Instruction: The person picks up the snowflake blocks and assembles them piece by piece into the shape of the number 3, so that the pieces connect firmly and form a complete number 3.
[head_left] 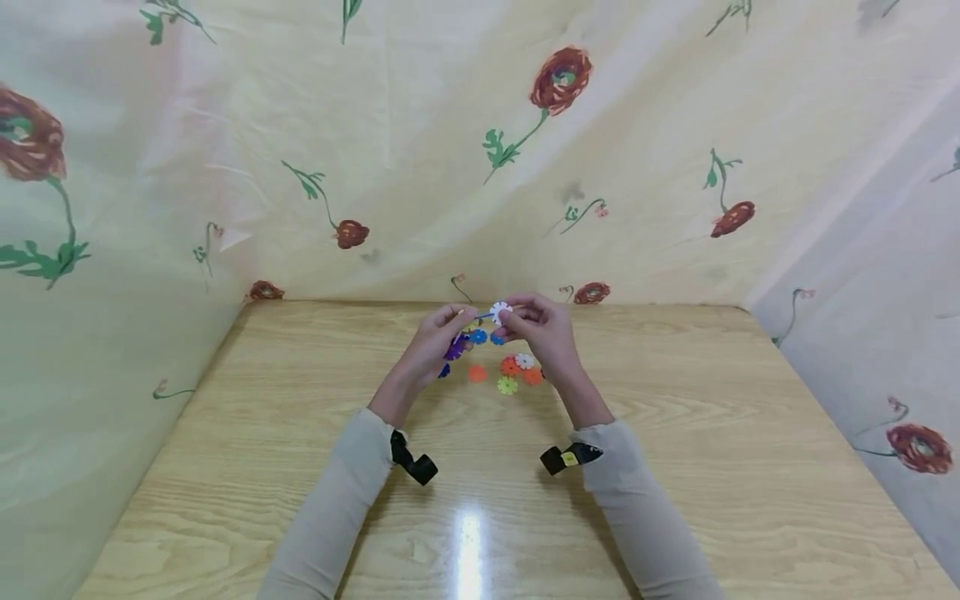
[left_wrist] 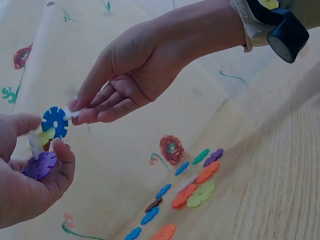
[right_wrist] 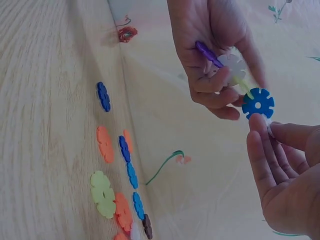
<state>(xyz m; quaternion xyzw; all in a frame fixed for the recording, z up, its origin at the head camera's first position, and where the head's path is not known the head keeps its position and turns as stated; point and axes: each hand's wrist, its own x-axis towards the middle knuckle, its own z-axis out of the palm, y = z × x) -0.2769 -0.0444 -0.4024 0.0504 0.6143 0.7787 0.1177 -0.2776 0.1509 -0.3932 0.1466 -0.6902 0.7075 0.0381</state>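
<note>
My left hand (head_left: 438,340) holds a small chain of notched plastic discs above the table. In the left wrist view the chain runs from a purple disc (left_wrist: 40,165) through a whitish disc (left_wrist: 35,145) and a yellow disc (left_wrist: 46,136) to a blue disc (left_wrist: 55,121). Between thumb and fingers my right hand (head_left: 546,333) pinches a white disc (head_left: 500,313). That white disc meets the blue one at its edge; how deep the notches sit together I cannot tell. In the right wrist view fingers of the right hand (right_wrist: 290,185) partly hide the white disc.
Loose discs lie on the wooden table (head_left: 675,400) below the hands, among them an orange one (head_left: 477,373), a yellow-green one (head_left: 507,385), a white one (head_left: 524,361) and a dark blue one (right_wrist: 103,96). A flowered cloth (head_left: 420,167) hangs behind the table.
</note>
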